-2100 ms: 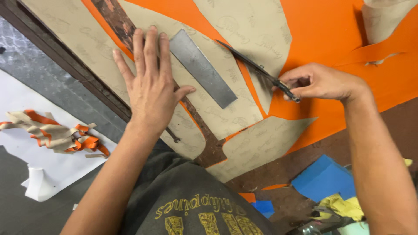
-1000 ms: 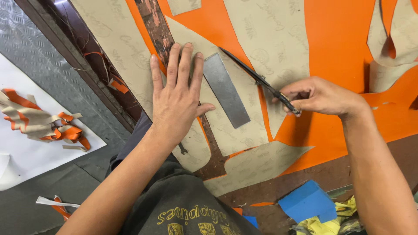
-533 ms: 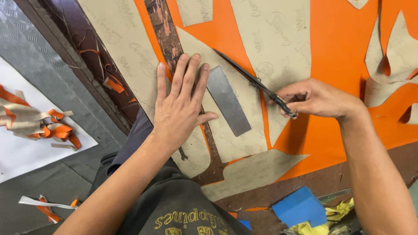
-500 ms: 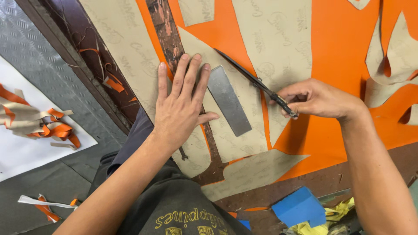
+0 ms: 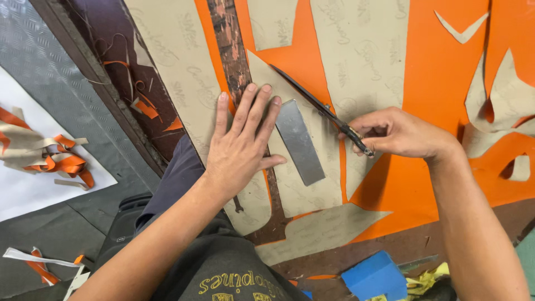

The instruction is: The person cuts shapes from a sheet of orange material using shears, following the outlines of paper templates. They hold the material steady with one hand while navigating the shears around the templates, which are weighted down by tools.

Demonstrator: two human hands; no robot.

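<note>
2 hands (image 5: 241,150) (image 5: 398,134) on beige pattern sheet (image 5: 301,184)

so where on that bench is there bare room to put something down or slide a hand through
Barest patch: the plain orange sheet above the right hand, bordered by the beige cut pieces. A dark wooden strip along the near edge, below the orange, is also free. Crowded: between the left hand and the right, where the flat grey metal bar and thin dark knife lie.
</note>
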